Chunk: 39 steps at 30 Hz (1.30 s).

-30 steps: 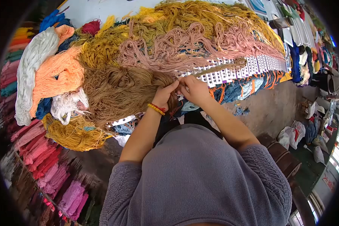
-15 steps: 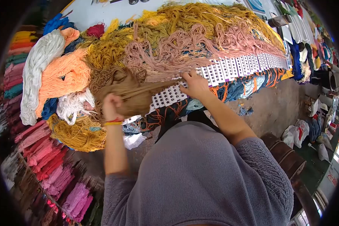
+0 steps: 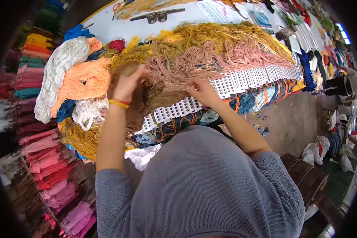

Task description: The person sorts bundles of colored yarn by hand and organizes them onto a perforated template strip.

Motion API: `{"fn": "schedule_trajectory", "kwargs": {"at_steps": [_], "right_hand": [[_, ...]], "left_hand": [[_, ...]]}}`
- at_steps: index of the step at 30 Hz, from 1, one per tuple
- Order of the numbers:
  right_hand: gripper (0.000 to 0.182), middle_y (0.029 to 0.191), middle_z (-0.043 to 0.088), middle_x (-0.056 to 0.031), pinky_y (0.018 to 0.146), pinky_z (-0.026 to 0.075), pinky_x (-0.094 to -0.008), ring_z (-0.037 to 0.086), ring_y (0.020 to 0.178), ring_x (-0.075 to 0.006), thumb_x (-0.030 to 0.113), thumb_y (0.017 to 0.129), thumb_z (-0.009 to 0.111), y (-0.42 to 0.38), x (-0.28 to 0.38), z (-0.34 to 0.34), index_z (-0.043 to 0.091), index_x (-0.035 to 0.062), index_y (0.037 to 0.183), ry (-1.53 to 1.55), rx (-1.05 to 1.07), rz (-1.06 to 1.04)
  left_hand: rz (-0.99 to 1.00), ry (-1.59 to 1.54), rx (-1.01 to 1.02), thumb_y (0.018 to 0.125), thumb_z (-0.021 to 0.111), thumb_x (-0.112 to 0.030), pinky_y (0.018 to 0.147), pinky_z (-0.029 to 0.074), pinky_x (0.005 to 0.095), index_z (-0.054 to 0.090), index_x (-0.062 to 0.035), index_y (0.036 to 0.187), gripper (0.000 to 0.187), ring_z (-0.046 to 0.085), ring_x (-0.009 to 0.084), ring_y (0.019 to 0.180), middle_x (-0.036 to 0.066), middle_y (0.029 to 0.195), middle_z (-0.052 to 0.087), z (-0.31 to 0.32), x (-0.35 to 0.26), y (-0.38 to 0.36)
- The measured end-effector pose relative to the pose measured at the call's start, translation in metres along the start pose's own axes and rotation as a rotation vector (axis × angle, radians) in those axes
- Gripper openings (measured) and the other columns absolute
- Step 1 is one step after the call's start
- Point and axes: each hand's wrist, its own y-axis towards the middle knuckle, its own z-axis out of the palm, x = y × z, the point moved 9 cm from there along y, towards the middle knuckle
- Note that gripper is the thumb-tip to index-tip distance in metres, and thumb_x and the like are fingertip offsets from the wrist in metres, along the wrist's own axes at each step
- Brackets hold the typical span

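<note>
Pinching loose brown yarn strands [image 3: 166, 94] beside white rectangular hole-punched cards [image 3: 237, 81], the right hand [image 3: 205, 93] sits apart from the left hand [image 3: 127, 85], blurred over brown yarn, its grip impossible to tell

Brown yarn [image 3: 142, 97] contrasts with pink yarn [image 3: 202, 57] and dark-dotted white cards [image 3: 228, 86].

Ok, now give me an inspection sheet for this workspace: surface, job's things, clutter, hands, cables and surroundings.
Surface: white tabletop, largely covered by yarn.
Job's things: brown yarn between the hands; white cards with dark round holes, in a row.
Clutter: peach skein and pale grey skein at the left; dark bar-shaped object beyond the yarn.
Hands: left hand at the brown yarn, blurred, grip unclear; right hand appears to pinch the yarn's end.
Cables: nothing seen.
Surroundings: coloured yarn bundles at left; plastic bags at right.
</note>
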Motion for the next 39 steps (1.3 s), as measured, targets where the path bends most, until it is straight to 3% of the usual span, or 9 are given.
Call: {"fn": "schedule_trajectory", "kwargs": {"at_steps": [1,3,7,9,16,21,27,33,39], "right_hand": [[0.027,0.073,0.058,-0.0060,0.061,0.045,-0.0281,0.056,0.067,-0.0164,0.026,0.077,0.059,-0.001,0.010,-0.002,0.057,0.0038,0.092,0.155,-0.009,0.017],[0.024,0.073,0.054,-0.0005,0.057,0.040,-0.0210,0.046,0.063,-0.0060,0.018,0.079,0.059,-0.005,0.038,-0.016,0.055,0.0006,0.095,0.189,-0.043,-0.023],[0.017,0.081,0.055,-0.0003,0.063,0.043,-0.0198,0.052,0.071,-0.0061,0.012,0.085,0.052,-0.013,0.065,-0.044,0.053,0.0006,0.099,0.670,-0.078,-0.101],[0.015,0.083,0.056,-0.0019,0.063,0.045,-0.0208,0.054,0.074,-0.0071,0.010,0.085,0.050,-0.018,0.074,-0.061,0.053,0.0004,0.097,0.801,-0.101,-0.100],[0.011,0.066,0.052,0.0033,0.050,0.036,-0.0182,0.043,0.055,-0.0024,0.010,0.079,0.057,-0.038,0.071,-0.093,0.057,0.0008,0.086,0.551,-0.105,-0.081],[0.008,0.067,0.052,0.0031,0.048,0.036,-0.0181,0.043,0.053,-0.0025,0.007,0.079,0.055,-0.046,0.062,-0.111,0.056,0.0005,0.082,0.503,-0.144,-0.155],[0.010,0.070,0.056,-0.0024,0.047,0.040,-0.0196,0.046,0.050,-0.0057,0.000,0.078,0.048,-0.048,0.054,-0.122,0.053,0.0021,0.087,1.007,-0.033,0.006],[0.012,0.069,0.057,-0.0030,0.047,0.038,-0.0179,0.047,0.049,-0.0058,0.001,0.077,0.049,-0.052,0.044,-0.118,0.053,0.0025,0.089,1.009,0.057,0.087],[0.007,0.072,0.057,-0.0015,0.046,0.036,-0.0164,0.046,0.051,-0.0034,0.006,0.082,0.052,-0.061,0.048,-0.118,0.053,0.0033,0.088,0.807,0.105,0.089]], "left_hand": [[0.110,0.077,0.124,0.086,0.051,-0.027,0.074,0.044,0.0256,0.055,-0.0008,0.106,0.033,0.056,0.0132,0.089,0.006,0.100,0.060,0.027,-0.012,0.008],[-0.011,-0.188,0.175,0.088,0.048,-0.028,0.072,0.045,0.0256,0.053,-0.0004,0.108,0.035,0.057,0.0156,0.089,0.007,0.103,0.058,0.065,-0.016,0.012],[-0.124,-0.589,0.625,0.091,0.030,-0.041,0.090,0.039,0.0461,0.030,-0.0026,0.128,0.054,0.041,0.0244,0.115,0.011,0.132,0.034,0.150,-0.059,-0.028],[-0.100,-0.634,0.695,0.091,0.029,-0.043,0.090,0.040,0.0452,0.029,-0.0033,0.129,0.055,0.041,0.0238,0.115,0.010,0.132,0.033,0.171,-0.069,-0.041],[-0.159,-0.685,0.679,0.092,0.027,-0.039,0.093,0.036,0.0322,0.036,0.0027,0.124,0.053,0.046,0.0181,0.108,0.012,0.118,0.047,0.221,-0.060,-0.062],[-0.155,-0.694,0.648,0.093,0.027,-0.037,0.093,0.036,0.0319,0.038,0.0030,0.123,0.052,0.047,0.0183,0.108,0.012,0.118,0.047,0.240,-0.064,-0.071],[-0.127,-0.720,0.416,0.091,0.038,-0.025,0.081,0.046,0.0350,0.047,0.0037,0.113,0.037,0.055,0.0210,0.096,0.012,0.108,0.054,0.228,-0.059,-0.059],[-0.013,-0.578,0.258,0.084,0.048,-0.010,0.074,0.048,0.0307,0.051,0.0035,0.108,0.027,0.057,0.0182,0.085,0.010,0.098,0.057,0.223,-0.066,-0.064],[-0.023,-0.603,0.225,0.082,0.049,-0.007,0.072,0.049,0.0298,0.051,0.0032,0.110,0.029,0.057,0.0178,0.084,0.010,0.094,0.058,0.224,-0.065,-0.068]]}}
